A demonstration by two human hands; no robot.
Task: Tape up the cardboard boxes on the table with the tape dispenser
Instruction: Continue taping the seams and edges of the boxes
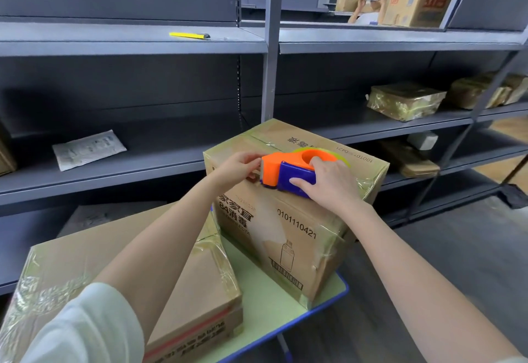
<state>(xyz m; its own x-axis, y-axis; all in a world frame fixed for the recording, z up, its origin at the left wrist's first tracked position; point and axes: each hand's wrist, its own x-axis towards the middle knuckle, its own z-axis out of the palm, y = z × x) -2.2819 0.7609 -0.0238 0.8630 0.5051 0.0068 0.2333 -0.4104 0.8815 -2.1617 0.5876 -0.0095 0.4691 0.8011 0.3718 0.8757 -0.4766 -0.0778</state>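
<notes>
Cardboard box [285, 234] with print standing on green table [265, 305], flatter box [85, 262] just beside it at left, orange-and-blue tape dispenser [274, 167] lying on the printed one's top, right hand [328, 182] gripping its body, left hand [237, 165] pinching its front end.

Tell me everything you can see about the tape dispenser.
The orange and blue plastic tape dispenser lies on top of the taller brown cardboard box, at its near edge. A yellowish tape roll sits round its orange hub. The right hand grips its blue body; the left hand pinches at its front end.
</notes>
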